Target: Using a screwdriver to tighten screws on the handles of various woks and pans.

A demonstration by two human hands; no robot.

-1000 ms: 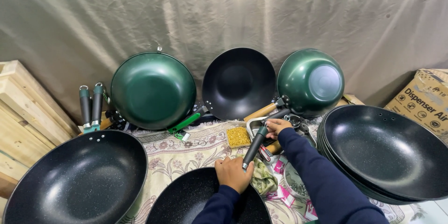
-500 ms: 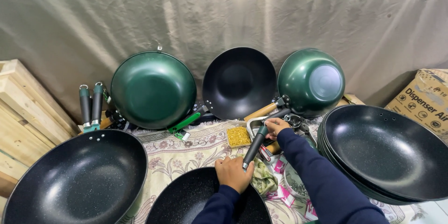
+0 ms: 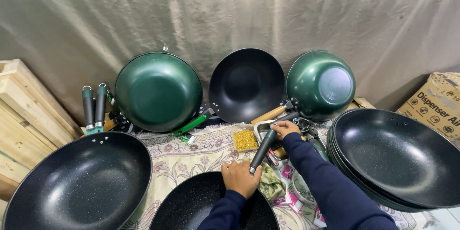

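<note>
Dark handle (image 3: 262, 151): right hand (image 3: 283, 128) fingers clamped on upper end; left hand (image 3: 241, 178) fingers curled on wok rim (image 3: 201, 187)

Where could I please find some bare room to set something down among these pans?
The widest free patch is the patterned cloth between the left black wok, the leaning green wok and the near wok. It is crowded around the right hand and left hand: handles, packets and a rag.
</note>
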